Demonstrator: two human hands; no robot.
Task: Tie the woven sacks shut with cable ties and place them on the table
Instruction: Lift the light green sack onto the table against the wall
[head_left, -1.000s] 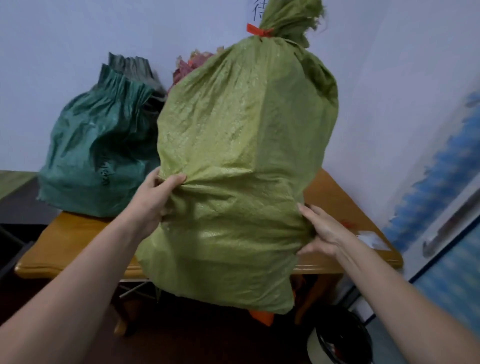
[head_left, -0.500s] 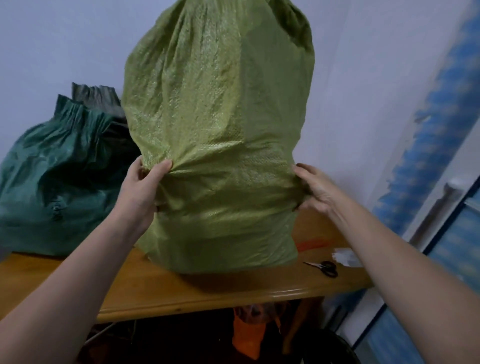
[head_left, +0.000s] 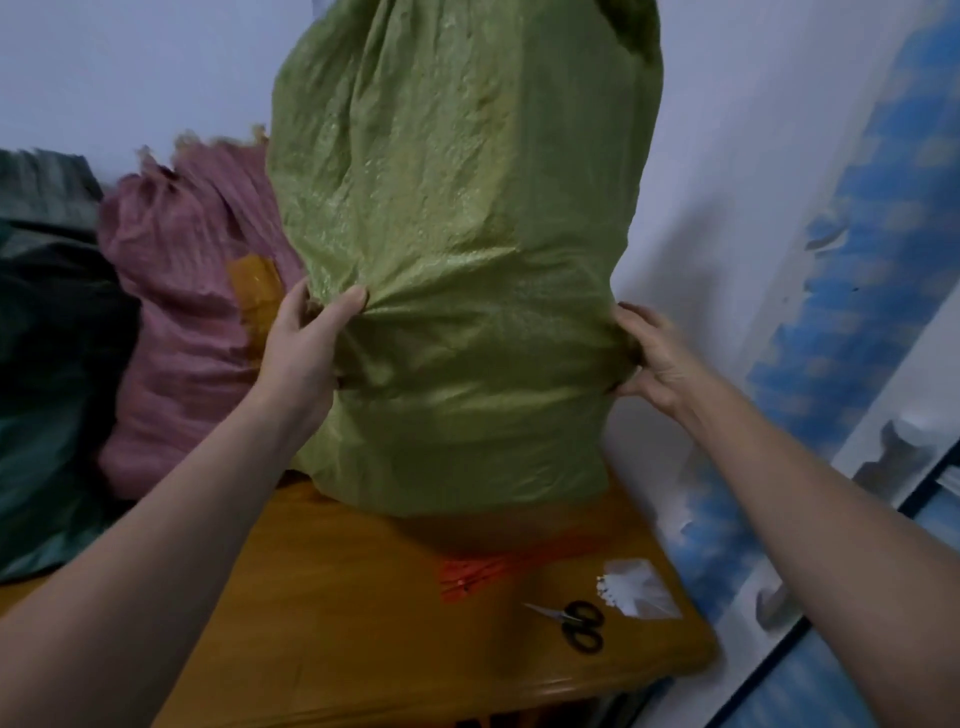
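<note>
A small pair of black-handled scissors (head_left: 576, 623) lies flat at the near right, its blades pointing left and its loops toward the near side. Just beside it, to the right and slightly farther off, lies a crumpled clear plastic packet (head_left: 641, 592) with white bits along its left edge. A plain pale wall (head_left: 156, 67) fills the far side, while the right wall (head_left: 857, 249) bears a patchy blue-and-white covering.

A green sack (head_left: 457, 260) of crinkled woven plastic is catching the light with a faint sheen. The wooden table (head_left: 337, 623) is gleaming under smooth varnish, while scissors (head_left: 574, 622) near its right edge are showing metal blades and black handles.
</note>
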